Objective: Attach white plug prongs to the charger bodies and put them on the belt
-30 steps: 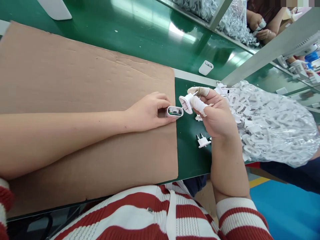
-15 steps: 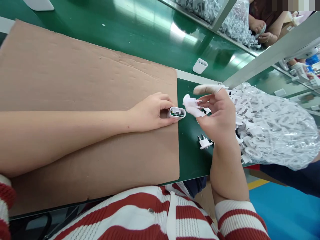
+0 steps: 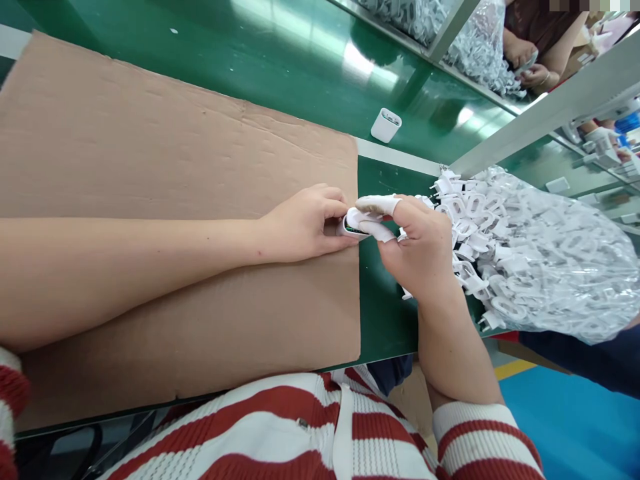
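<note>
My left hand (image 3: 313,223) rests on the cardboard and grips a white charger housing (image 3: 354,235) between thumb and fingers. The housing lies at the cardboard's right edge, open end to the right, with a bit of green circuit board showing inside. White covers sit on the thumb and a finger of my right hand (image 3: 417,240). That hand pinches a white plug end piece (image 3: 354,217) against the housing's open end. Its pins are hidden by my fingers, and I cannot tell how far it sits in.
The brown cardboard sheet (image 3: 200,153) covers much of the green bench (image 3: 280,60). Another white housing (image 3: 386,127) stands beyond it. A clear bag (image 3: 565,260) spills white plug pieces (image 3: 467,230) on the right. A metal post (image 3: 540,107) slants nearby. Another person's hands (image 3: 533,67) work across the bench.
My right hand has moved left and closed in, bringing the plug end piece from beside the housing onto its open end. My left hand stays in place with the housing.
</note>
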`<state>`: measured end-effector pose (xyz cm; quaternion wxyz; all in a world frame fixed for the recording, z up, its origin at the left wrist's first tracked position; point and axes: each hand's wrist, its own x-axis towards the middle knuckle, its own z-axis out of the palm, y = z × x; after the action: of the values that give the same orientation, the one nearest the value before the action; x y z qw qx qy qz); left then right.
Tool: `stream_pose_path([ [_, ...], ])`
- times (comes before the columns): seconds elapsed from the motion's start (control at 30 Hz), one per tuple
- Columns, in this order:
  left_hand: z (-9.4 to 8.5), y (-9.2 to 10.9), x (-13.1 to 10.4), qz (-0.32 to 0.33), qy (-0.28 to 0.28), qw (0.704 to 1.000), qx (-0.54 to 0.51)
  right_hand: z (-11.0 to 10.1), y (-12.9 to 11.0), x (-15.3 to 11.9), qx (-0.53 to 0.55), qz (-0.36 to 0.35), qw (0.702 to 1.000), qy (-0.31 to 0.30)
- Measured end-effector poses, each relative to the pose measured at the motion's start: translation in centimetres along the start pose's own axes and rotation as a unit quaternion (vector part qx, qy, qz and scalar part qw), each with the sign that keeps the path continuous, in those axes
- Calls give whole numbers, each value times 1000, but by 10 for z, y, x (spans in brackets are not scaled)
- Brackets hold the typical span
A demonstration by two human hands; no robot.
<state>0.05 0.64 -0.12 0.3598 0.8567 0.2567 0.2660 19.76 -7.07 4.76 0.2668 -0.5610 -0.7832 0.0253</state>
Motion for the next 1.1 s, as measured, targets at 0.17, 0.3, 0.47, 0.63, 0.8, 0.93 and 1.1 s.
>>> stream_pose_path([
  [0.17,1,-1,-1,3,3,1000,1,0,2,-2,13,-6,1000,2],
  [0.3,1,-2,-1,6,7,1000,-8,1,2,-3,14,-15,1000,17],
  [0.47,2,-2,0,13,10,1000,-7,1,0,-2,-2,-18,1000,-9],
  [0.63,2,-3,-1,14,13,1000,-5,0,-8,0,-31,-6,999,-25],
  [0.8,1,-2,-1,3,5,1000,-9,0,-10,2,-24,23,999,-37],
  [0.93,1,-2,0,3,3,1000,-5,-1,-6,-1,24,19,999,-16],
  [1.1,2,-4,1,6,2,1000,-9,-3,-6,-3,29,16,999,6],
])
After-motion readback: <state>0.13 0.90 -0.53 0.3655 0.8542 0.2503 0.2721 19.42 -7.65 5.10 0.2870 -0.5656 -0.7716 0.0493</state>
